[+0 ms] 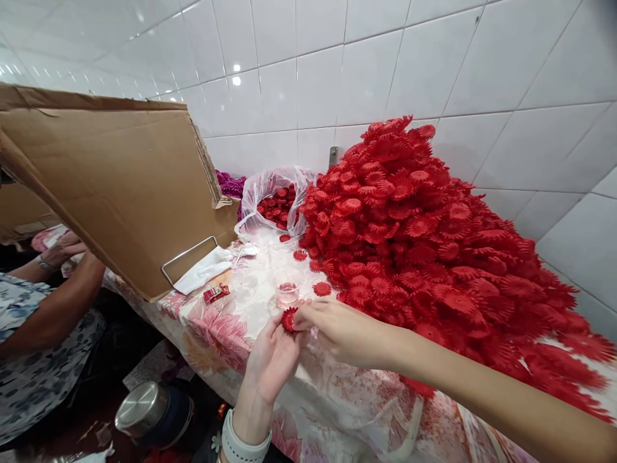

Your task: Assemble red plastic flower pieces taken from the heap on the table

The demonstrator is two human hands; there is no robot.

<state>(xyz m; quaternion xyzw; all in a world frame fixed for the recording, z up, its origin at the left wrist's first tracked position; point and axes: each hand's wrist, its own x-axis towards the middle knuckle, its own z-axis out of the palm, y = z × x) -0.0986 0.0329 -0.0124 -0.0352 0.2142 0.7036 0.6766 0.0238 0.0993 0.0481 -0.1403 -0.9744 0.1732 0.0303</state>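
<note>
A small red flower piece is held between my two hands near the table's front edge. My left hand, palm up with a white watch at its wrist, grips the piece from the left. From the right, the bent fingers of my right hand press on the same piece. Just beyond my fingertips stands a small clear cup with pinkish contents. Loose red flower pieces lie on the floral tablecloth, beside a large heap of red flower pieces.
Behind the cup, a plastic bag holds more red pieces. A cardboard sheet stands at left, near white paper and a red wrapper. Beyond it, a person's arm shows. A metal-lidded container is below the table.
</note>
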